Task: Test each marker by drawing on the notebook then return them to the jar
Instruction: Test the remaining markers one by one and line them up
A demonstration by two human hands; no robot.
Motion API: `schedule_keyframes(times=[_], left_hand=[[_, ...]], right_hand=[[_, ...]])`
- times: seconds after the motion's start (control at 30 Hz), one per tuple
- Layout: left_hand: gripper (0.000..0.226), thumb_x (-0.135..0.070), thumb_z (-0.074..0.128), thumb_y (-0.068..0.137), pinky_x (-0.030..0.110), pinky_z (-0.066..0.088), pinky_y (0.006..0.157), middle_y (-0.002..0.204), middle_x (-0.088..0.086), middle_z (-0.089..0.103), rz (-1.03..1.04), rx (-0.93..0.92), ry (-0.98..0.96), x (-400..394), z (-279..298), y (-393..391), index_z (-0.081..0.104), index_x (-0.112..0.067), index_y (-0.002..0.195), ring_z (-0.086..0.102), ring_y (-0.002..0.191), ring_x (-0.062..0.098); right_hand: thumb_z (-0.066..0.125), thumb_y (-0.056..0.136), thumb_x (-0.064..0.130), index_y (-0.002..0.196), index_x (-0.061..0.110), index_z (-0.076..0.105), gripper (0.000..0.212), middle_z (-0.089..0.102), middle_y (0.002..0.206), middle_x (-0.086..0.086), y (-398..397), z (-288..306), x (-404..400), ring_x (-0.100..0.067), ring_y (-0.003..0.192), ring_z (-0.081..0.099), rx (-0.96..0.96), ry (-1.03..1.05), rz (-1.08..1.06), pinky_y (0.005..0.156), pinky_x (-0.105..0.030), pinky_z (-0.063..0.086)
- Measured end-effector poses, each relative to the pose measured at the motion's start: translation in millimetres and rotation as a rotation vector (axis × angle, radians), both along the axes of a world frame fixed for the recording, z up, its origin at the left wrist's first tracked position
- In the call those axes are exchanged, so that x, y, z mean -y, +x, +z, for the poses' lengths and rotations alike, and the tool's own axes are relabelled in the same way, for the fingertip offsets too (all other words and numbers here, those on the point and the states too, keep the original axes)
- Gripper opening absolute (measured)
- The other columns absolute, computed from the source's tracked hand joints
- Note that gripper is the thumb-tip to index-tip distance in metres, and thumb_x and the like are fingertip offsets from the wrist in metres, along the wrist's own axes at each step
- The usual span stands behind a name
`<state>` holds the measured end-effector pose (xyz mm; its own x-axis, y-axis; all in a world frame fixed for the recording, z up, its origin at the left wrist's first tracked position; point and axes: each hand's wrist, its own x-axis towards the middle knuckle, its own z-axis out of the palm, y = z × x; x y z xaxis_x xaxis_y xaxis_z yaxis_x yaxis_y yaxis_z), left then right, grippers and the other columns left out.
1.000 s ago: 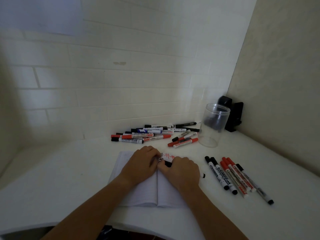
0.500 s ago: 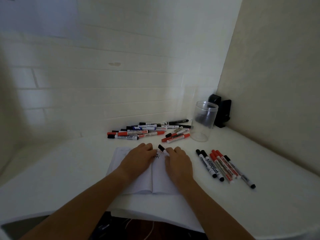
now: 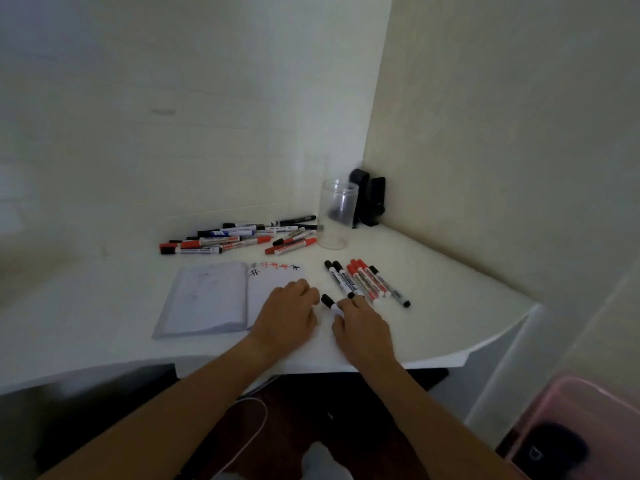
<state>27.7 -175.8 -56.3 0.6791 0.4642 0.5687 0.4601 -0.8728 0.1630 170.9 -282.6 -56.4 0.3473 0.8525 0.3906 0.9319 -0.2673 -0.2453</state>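
Note:
An open white notebook (image 3: 207, 299) lies on the table with red and black hash marks along the top of its right page. My right hand (image 3: 360, 323) holds a capped black marker (image 3: 329, 302) just right of the notebook. My left hand (image 3: 287, 313) rests on the notebook's right page, fingers loosely curled and holding nothing. A row of several black and red markers (image 3: 367, 282) lies to the right of my hands. A pile of several more markers (image 3: 239, 239) lies behind the notebook. The clear plastic jar (image 3: 335, 216) stands upright beyond them.
A black device (image 3: 370, 202) stands in the wall corner behind the jar. The white table (image 3: 450, 292) ends in a front edge near my forearms. A pink container (image 3: 575, 431) sits on the floor at lower right. A white cable (image 3: 256, 431) hangs below the table.
Both hands have pulled back from the top of the notebook toward its lower right. The right hand carries the capped black marker off the page. The hash marks are uncovered.

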Motion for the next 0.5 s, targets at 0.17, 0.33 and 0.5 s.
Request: schedule_keyframes(times=[0.17, 0.33, 0.5], left_hand=[[0.027, -0.007, 0.054, 0.086, 0.030, 0.046, 0.075, 0.113, 0.002, 0.059, -0.180, 0.103, -0.254, 47.2, -5.5, 56.0, 0.061, -0.017, 0.110, 0.059, 0.097, 0.020], [0.032, -0.008, 0.056, 0.092, 0.028, 0.043, 0.089, 0.124, -0.003, 0.060, -0.387, 0.010, -0.278, 65.9, 1.6, 102.9, 0.062, -0.023, 0.119, 0.057, 0.109, 0.015], [0.019, -0.022, 0.057, 0.098, 0.042, 0.052, 0.091, 0.117, -0.010, 0.064, -0.472, -0.044, -0.286, 65.3, -14.4, 123.4, 0.067, -0.028, 0.113, 0.061, 0.107, 0.012]], right_hand=[[0.045, 0.102, 0.029, 0.140, 0.019, 0.045, 0.039, 0.057, 0.123, -0.003, 33.0, 3.4, 65.1, -0.025, 0.101, 0.064, -0.033, 0.046, -0.175, 0.079, -0.037, 0.053], [0.050, 0.098, 0.020, 0.113, 0.017, 0.043, 0.017, 0.058, 0.103, -0.006, 82.2, 0.1, 129.2, -0.034, 0.084, 0.064, -0.119, 0.192, -0.381, 0.069, -0.044, 0.055], [0.049, 0.098, 0.018, 0.107, 0.017, 0.042, 0.012, 0.057, 0.089, -0.002, 112.0, -52.0, 186.4, -0.025, 0.070, 0.061, -0.170, 0.198, -0.587, 0.059, -0.042, 0.056]])
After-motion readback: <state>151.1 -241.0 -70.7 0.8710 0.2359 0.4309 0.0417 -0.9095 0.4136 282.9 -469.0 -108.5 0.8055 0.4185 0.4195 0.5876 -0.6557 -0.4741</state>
